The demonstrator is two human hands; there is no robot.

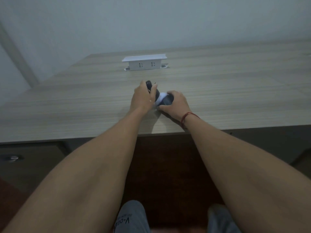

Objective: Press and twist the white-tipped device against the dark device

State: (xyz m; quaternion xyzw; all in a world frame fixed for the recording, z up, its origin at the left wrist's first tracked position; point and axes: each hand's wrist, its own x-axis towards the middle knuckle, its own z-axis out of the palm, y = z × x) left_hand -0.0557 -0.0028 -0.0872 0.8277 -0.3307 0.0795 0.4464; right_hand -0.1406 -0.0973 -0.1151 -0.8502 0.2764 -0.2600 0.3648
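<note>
Clearly both hands work mid-frame: the left hand (pixel 143 96) curls round a dark rounded object (pixel 150 86), the right hand (pixel 175 105) grips another dark piece (pixel 168 100) with white cloth (pixel 160 97) between (blurred). Steadying low over the pale wood-grain desk (pixel 235 91) seems wise.

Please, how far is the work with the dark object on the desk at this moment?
Nothing looks finished. In hand: the left hand grips the upper end of a dark object, and the right hand grips its lower end, where something white shows between them. It is too blurred to identify, so what remains is unclear.
</note>
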